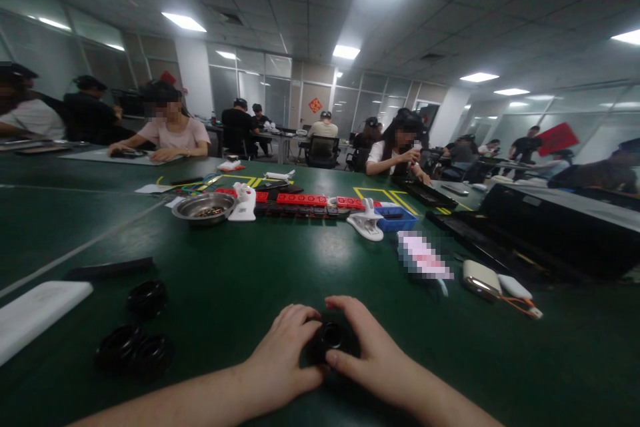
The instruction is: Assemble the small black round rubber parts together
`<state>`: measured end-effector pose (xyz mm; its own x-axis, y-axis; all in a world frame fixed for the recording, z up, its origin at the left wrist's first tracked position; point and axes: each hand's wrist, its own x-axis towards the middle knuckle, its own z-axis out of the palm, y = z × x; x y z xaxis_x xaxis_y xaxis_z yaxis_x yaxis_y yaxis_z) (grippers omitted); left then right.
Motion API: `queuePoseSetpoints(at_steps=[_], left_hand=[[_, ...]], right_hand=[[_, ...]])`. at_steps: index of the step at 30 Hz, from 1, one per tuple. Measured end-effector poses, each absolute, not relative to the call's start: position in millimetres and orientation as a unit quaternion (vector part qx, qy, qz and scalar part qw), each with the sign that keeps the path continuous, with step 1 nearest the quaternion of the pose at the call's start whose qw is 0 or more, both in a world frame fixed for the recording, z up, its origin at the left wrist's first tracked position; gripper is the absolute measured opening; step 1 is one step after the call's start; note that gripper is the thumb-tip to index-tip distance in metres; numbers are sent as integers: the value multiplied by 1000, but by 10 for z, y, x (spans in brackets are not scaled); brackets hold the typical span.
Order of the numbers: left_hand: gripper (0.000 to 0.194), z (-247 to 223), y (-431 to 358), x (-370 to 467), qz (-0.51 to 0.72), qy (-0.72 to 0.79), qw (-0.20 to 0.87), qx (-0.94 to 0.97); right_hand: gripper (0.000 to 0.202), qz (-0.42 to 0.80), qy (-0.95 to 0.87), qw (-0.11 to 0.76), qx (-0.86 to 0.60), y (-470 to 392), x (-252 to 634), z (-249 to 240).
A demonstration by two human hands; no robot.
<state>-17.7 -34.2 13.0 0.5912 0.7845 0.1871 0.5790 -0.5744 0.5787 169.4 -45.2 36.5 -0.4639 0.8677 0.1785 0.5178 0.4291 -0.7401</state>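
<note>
A black round part (331, 336) with a hole in its top sits low over the green table, between my two hands. My left hand (283, 350) curls around its left side, fingertips at the far edge and thumb at the near edge. From the right, my right hand (370, 350) closes round the same part, with the thumb lying against its near side. The underside of the part is hidden. To the left lie several similar black rings (147, 297), apart from my hands.
A white slab (40, 313) and a dark strip (110, 268) lie at left. Further back are a metal bowl (205, 219) of small parts, white clamps (367, 220), a red row of blocks (303, 200) and a blue tray (397, 221). A black casing (565, 227) stands right. People sit across the table.
</note>
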Motion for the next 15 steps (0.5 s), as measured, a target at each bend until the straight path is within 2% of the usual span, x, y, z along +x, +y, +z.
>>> queuePoseSetpoints(at_steps=[4,6,11,13,15], left_hand=[[40,104,-332,-175,222,402,233,857],[43,93,-327,-172,217,407,234,856],[37,88,-329,-172,220,402,235,858],[35,86,-332,-171,223,399,230,859],[42,85,-336,-167,226,408,224,856]], right_hand=[[34,248,-795,288,-472,-445,1632,350],[27,261,-808,287,-444,-453,1614,393],[55,354,-823,263,-359,-464,1658,444],[57,342,-809,271,-394,-462,1663,403],[49,298,-786,276,-465,-469,1632,352]])
